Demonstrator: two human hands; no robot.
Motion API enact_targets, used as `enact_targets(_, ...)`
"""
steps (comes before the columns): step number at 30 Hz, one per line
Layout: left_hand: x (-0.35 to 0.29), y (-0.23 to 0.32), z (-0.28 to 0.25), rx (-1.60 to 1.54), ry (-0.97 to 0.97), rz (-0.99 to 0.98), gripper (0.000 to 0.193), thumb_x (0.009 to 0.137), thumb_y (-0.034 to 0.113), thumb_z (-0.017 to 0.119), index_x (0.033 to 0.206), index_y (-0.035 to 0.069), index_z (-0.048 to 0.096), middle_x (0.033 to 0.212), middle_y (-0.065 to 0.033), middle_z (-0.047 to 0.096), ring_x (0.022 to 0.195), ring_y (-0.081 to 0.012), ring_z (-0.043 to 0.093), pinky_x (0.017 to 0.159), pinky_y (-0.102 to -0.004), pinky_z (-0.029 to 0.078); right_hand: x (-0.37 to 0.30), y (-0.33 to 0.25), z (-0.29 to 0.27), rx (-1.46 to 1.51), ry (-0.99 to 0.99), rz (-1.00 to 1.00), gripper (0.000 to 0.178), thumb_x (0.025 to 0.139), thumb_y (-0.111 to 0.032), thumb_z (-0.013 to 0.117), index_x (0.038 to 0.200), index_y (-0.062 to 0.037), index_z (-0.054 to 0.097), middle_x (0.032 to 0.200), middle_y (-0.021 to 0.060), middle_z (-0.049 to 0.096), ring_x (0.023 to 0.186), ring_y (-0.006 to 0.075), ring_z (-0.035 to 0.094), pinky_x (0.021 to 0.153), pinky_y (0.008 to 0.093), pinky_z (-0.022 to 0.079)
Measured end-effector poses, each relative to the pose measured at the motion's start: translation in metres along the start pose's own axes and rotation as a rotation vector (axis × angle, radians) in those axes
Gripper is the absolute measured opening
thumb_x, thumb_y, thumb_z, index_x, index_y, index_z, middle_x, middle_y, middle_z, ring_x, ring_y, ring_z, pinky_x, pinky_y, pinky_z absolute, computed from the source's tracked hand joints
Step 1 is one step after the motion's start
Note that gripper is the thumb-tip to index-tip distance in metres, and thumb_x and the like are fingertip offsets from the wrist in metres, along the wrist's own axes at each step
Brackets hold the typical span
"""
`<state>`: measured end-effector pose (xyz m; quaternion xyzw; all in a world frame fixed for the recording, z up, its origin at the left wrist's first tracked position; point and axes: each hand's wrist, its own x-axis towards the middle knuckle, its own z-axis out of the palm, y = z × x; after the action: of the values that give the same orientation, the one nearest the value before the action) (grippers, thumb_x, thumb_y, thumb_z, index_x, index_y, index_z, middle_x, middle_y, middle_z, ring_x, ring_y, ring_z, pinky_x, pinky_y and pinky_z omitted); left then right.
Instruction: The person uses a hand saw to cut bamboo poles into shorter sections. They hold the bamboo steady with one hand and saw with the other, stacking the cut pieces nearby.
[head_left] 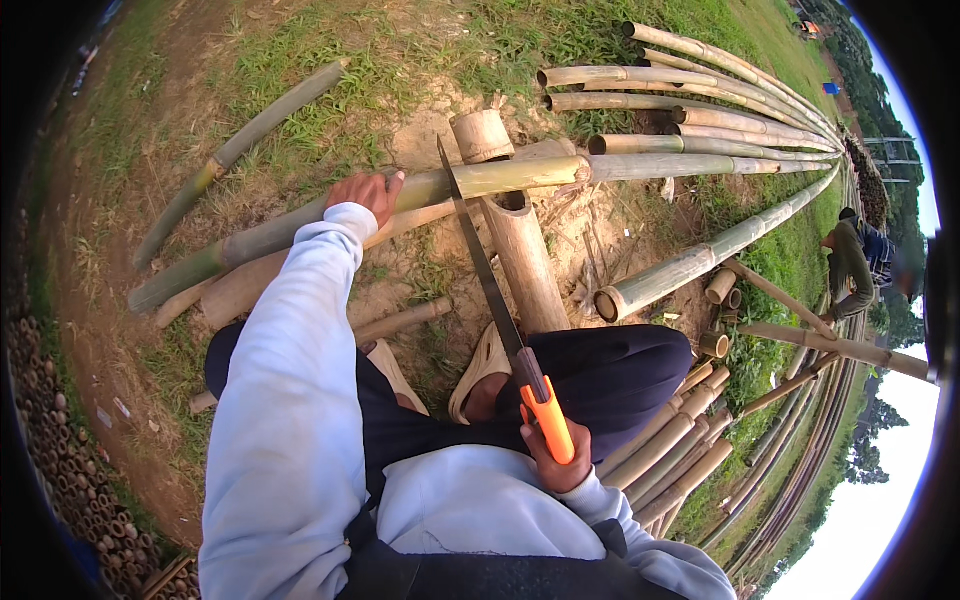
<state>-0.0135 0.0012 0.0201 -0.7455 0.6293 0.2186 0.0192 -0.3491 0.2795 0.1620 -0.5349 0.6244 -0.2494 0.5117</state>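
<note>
A green-brown bamboo pole [270, 238] lies slanting in front of me, across other bamboo pieces. My left hand [365, 197] is closed over the top of this pole. In my right hand [560, 455], close to my body, is the orange handle of a handsaw [488, 280]. Its long dark blade points away from me and rests against the pole, just right of my left hand. Beneath the pole's right part, a thick bamboo post [530, 265] lies toward my feet. A short upright bamboo stub [481, 136] stands just beyond the pole.
Several long bamboo poles [690, 145] fan out at the far right, one pole [720, 250] lying nearer. Cut lengths [665, 450] are piled beside my right knee. A curved bamboo piece [250, 130] lies far left. A bent-over person [852, 265] is at the right.
</note>
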Motion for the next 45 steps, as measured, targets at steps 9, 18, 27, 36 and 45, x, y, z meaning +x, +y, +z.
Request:
enact_targets(9,0.008,-0.009,0.007,-0.008,0.060,0.072,0.066,0.104,0.055,0.033,0.098,0.004,0.074,0.107,-0.0230,0.071,0.103,-0.0399,0.067,0.097,-0.0512,0.048,0.160,0.015,0.068,0.156,0.071,-0.192,0.023,0.092,-0.014,0.073,0.080,0.0024,0.063,0.063,0.0035,0.058,0.060,0.0097,0.049,0.055,0.0318,0.043)
enact_targets(18,0.010,-0.003,0.002,-0.004,0.044,0.021,0.065,0.104,0.056,0.032,0.102,0.006,0.074,0.110,-0.0218,0.071,0.106,-0.0383,0.066,0.097,-0.0507,0.048,0.044,0.007,0.015,0.023,0.044,-0.151,0.023,0.091,-0.008,0.070,0.110,0.0046,0.069,0.082,0.0100,0.071,0.075,0.0143,0.068,0.071,0.0304,0.054)
enact_targets(27,0.016,-0.017,0.012,-0.011,0.115,0.076,0.064,0.105,0.054,0.033,0.100,0.005,0.073,0.106,-0.0225,0.071,0.104,-0.0397,0.067,0.096,-0.0507,0.049,0.095,0.018,0.054,0.147,0.106,-0.198,0.019,0.089,-0.012,0.076,0.084,0.0016,0.063,0.066,0.0086,0.061,0.061,0.0148,0.056,0.061,0.0333,0.049)
enact_targets(36,0.011,0.001,0.005,-0.010,0.052,0.056,0.065,0.105,0.053,0.034,0.094,0.004,0.075,0.099,-0.0231,0.073,0.098,-0.0412,0.069,0.093,-0.0518,0.050,0.145,0.015,0.052,0.018,0.058,-0.129,0.020,0.088,-0.014,0.074,0.082,0.0020,0.064,0.063,0.0115,0.058,0.059,0.0168,0.056,0.057,0.0365,0.046)
enact_targets(45,0.002,-0.012,0.011,0.009,0.066,0.048,0.064,0.104,0.055,0.033,0.099,0.006,0.074,0.106,-0.0229,0.072,0.103,-0.0404,0.067,0.097,-0.0524,0.049,0.021,-0.003,0.014,0.058,0.012,-0.024,0.017,0.090,-0.010,0.073,0.101,0.0030,0.068,0.077,0.0102,0.068,0.071,0.0143,0.063,0.069,0.0329,0.052)
